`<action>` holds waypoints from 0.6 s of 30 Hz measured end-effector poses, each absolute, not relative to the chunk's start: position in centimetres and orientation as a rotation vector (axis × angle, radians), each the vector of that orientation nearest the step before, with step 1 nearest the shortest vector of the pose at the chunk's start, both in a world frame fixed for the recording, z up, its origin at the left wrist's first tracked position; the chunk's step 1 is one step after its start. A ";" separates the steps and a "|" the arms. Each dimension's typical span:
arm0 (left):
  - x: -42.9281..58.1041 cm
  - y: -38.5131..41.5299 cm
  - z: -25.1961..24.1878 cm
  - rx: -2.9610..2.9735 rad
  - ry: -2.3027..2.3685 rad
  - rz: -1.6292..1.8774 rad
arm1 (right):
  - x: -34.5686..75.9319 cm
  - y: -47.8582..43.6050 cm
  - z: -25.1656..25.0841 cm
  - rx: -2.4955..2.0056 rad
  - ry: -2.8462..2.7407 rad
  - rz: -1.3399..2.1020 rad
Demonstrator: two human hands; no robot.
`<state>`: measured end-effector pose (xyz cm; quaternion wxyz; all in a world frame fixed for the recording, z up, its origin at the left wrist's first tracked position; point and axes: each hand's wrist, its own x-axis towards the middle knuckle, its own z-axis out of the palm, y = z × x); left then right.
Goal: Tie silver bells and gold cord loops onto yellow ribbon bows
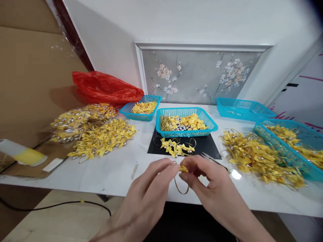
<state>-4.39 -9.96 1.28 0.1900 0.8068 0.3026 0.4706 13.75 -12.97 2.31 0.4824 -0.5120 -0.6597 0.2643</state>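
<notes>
Between my two hands, over the front part of the table, is a yellow ribbon bow with a gold cord loop hanging below it. The fingers of my left hand are pinched at the bow's left side, by a small silvery bead. My right hand pinches the bow's right side between thumb and fingers. Just beyond lie several bows with beads and cord loops on a black mat. A pair of scissors or tweezers is partly hidden behind my right hand.
A blue basket of bows and beads stands on the mat's back. Loose bow piles lie left and right. More blue baskets, a red plastic bag and a yellow-white roll surround them.
</notes>
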 end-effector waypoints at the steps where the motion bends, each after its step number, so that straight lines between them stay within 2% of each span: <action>1: -4.3 -10.0 1.3 2.212 0.851 1.338 | 13.7 -13.0 2.2 -1.235 -1.609 0.609; 7: -3.8 -10.6 2.8 1.649 0.999 1.217 | 13.3 -13.2 1.3 -1.140 -1.540 0.351; 11: -3.7 -10.2 3.7 1.700 0.969 1.088 | 13.2 -13.5 1.2 -1.104 -1.551 0.267; 14: -3.7 -9.9 3.6 1.841 0.972 1.109 | 13.0 -13.8 1.1 -1.075 -1.505 0.439; 18: -3.6 -9.8 3.0 1.923 0.917 1.184 | 12.8 -13.8 1.0 -1.053 -1.202 1.012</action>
